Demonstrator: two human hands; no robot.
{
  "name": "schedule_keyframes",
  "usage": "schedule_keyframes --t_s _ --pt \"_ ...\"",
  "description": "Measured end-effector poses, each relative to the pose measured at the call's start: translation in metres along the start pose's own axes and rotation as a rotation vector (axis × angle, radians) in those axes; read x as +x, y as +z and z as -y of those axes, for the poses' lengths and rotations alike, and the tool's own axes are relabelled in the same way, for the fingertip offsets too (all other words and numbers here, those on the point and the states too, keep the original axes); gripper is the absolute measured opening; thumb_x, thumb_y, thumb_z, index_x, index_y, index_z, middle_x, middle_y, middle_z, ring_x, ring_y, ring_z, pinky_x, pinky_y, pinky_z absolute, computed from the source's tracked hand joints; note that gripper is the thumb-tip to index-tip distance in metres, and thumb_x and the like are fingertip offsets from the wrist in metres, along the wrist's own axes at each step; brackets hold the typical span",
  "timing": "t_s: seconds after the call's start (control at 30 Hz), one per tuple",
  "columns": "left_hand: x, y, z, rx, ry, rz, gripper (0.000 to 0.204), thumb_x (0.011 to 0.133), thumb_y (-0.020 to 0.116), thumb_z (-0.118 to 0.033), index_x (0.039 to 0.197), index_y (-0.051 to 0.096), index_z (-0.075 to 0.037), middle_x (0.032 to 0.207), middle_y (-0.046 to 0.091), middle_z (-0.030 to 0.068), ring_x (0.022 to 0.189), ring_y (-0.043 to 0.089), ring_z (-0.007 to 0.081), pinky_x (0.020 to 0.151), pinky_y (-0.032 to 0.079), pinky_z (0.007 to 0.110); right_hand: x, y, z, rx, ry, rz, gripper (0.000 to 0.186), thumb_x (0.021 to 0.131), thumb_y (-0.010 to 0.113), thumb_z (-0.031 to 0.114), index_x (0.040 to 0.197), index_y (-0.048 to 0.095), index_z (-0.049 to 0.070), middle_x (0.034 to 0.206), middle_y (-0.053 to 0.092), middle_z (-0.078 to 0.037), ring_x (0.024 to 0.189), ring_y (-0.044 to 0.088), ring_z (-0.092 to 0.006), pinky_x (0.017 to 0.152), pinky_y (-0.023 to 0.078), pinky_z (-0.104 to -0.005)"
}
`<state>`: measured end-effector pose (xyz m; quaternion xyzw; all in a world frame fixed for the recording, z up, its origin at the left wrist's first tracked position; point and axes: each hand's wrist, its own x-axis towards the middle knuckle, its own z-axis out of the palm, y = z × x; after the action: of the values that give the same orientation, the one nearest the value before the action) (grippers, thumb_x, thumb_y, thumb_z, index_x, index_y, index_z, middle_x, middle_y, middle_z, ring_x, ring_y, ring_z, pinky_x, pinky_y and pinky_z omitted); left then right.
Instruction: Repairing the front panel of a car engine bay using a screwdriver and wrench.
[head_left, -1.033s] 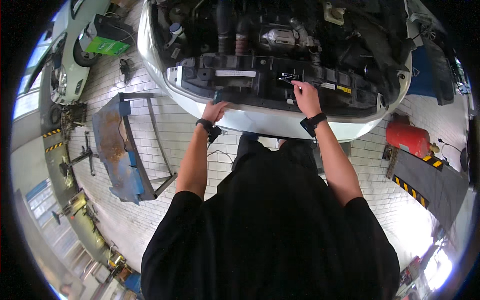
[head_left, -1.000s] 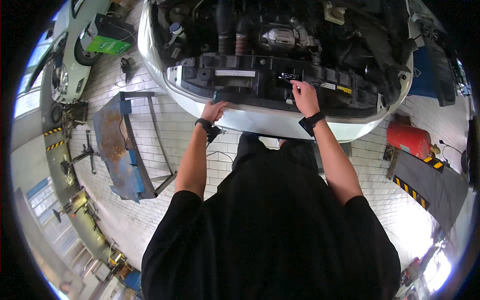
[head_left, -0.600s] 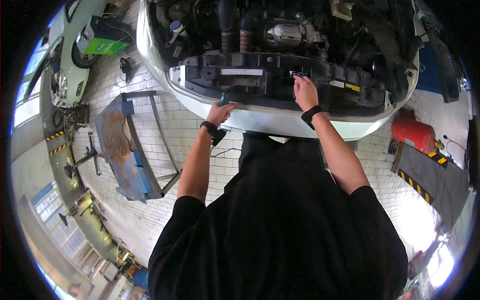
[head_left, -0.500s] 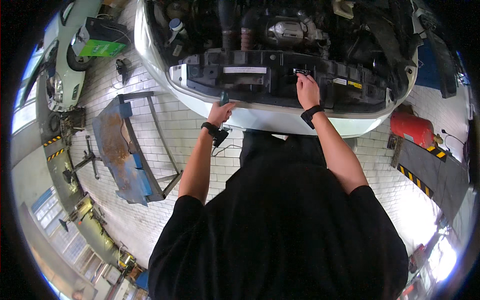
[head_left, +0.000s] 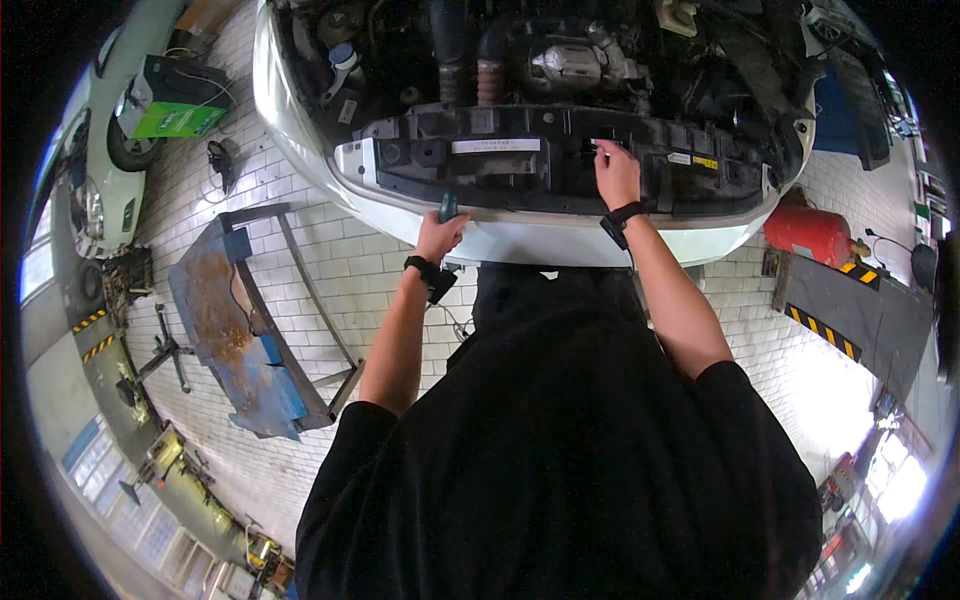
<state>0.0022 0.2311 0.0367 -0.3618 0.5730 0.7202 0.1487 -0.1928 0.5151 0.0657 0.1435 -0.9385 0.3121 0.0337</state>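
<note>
A small dark green tool (head_left: 448, 208) is held in the left hand (head_left: 441, 238), its fingers closed around the lower part and its upper end left showing; what kind of tool it is cannot be made out. This hand is placed at the front edge of the black panel (head_left: 400, 160), just above the white bumper (head_left: 540, 242). The right hand (head_left: 619, 175) is held over the same panel, right of its middle, with the fingers bent and brought close together; whether anything is pinched between them cannot be told. The panel is set across the front of the open engine bay (head_left: 575, 65), and a white label (head_left: 495, 146) is stuck on it between the hands. To the right, a red tank (head_left: 805, 235) is seen beside a grey ramp (head_left: 855, 310).
</note>
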Motion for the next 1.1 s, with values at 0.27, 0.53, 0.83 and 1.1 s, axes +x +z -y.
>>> schedule_keyframes --t_s 0.27,0.53,0.83,1.1 --pt "0.000 0.002 -0.002 0.021 -0.005 -0.022 0.027 0.080 0.070 -0.016 0.065 0.050 -0.005 0.053 0.046 -0.0016 0.042 0.041 0.0072 0.038 0.029 0.025 0.006 0.013 0.004 -0.059 0.012 0.058 0.013 0.084 0.056 0.012 0.092 0.066 0.007 0.084 0.066 -0.017 0.080 0.064 -0.0356 0.069 0.052 -0.0445" --pt "0.000 0.006 -0.002 0.017 0.017 -0.058 0.025 0.079 0.070 -0.014 0.066 0.051 -0.004 0.053 0.047 -0.0017 0.042 0.042 0.0073 0.039 0.030 0.024 0.010 0.001 0.002 0.017 0.111 0.086 0.016 0.086 0.057 0.015 0.094 0.067 0.007 0.084 0.066 -0.019 0.080 0.064 -0.0378 0.070 0.052 -0.0451" --pt "0.001 0.001 0.006 -0.016 0.001 -0.067 0.024 0.079 0.069 -0.012 0.066 0.051 -0.003 0.054 0.048 -0.0009 0.042 0.043 0.0075 0.039 0.030 0.025 0.005 0.004 0.004 0.038 0.103 0.100 0.015 0.086 0.055 0.012 0.092 0.067 0.005 0.087 0.067 -0.018 0.084 0.065 -0.0345 0.074 0.052 -0.0411" --pt "0.003 0.004 0.005 -0.002 0.042 -0.042 0.025 0.079 0.069 -0.015 0.065 0.051 -0.004 0.053 0.048 -0.0013 0.042 0.043 0.0074 0.039 0.031 0.025 0.008 0.008 0.001 0.071 0.132 0.040 0.013 0.084 0.058 0.012 0.092 0.067 0.007 0.086 0.067 -0.018 0.081 0.065 -0.0351 0.072 0.052 -0.0421"
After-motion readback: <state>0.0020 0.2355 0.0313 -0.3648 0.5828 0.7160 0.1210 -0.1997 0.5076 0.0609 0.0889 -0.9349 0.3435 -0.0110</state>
